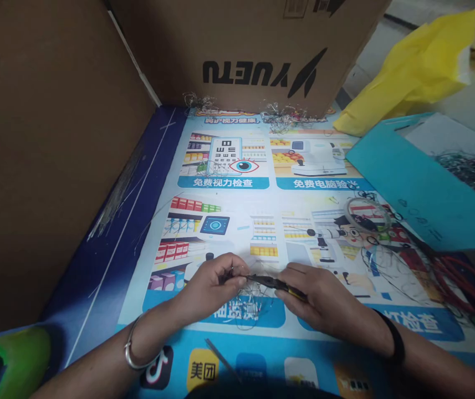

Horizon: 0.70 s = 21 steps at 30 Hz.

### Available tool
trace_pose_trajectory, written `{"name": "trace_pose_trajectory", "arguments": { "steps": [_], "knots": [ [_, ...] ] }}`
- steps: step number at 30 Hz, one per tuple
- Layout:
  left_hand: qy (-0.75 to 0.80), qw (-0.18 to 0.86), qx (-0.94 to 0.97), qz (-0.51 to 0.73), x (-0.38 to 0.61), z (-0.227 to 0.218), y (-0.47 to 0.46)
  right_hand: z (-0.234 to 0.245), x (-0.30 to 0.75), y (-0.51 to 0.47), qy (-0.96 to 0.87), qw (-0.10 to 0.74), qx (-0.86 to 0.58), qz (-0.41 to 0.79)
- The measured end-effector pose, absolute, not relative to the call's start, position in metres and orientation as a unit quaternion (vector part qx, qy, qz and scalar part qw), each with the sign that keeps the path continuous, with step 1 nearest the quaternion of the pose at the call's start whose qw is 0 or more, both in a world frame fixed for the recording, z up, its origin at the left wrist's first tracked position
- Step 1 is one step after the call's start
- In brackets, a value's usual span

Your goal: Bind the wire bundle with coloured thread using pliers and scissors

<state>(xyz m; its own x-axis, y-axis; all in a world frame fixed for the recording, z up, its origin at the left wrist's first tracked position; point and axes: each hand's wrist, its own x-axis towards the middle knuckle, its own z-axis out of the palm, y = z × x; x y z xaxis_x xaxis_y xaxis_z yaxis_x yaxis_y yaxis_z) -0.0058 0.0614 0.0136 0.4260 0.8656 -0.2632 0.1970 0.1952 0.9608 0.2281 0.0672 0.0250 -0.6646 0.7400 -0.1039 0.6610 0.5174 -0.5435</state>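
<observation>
My right hand (318, 293) is wrapped round the handles of a pair of pliers (264, 281) with dark jaws and black-and-yellow grips. The jaws point left, to the fingertips of my left hand (216, 285). Thumb and forefinger of that hand are pinched together on a thin wire piece, mostly hidden by the fingers. Just below the plier jaws lies a loose tangle of fine wire (249, 307) on the printed poster sheet (272, 221). Whether the jaws are closed on the wire is too small to make out.
Cardboard boxes (254, 33) wall off the back and left. Straight wires (115, 199) lie at left, a clear tape roll (368, 215) and red-handled scissors (465, 282) at right. A turquoise box (424, 188) holds more wire bits. A green ring-shaped object (29, 354) sits front left.
</observation>
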Motion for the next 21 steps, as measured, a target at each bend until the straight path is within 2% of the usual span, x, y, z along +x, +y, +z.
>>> {"name": "trace_pose_trajectory", "arguments": {
  "steps": [9,21],
  "knots": [
    [0.513,0.640,0.488,0.298,0.0030,0.0181,0.0624,0.0225,0.2285,0.0693,-0.852,0.074,-0.407,0.322],
    [0.507,0.649,0.480,0.302,0.0021,0.0143,0.0626,0.0230,0.2281,0.0693,-0.851,0.066,-0.414,0.315]
  ]
}}
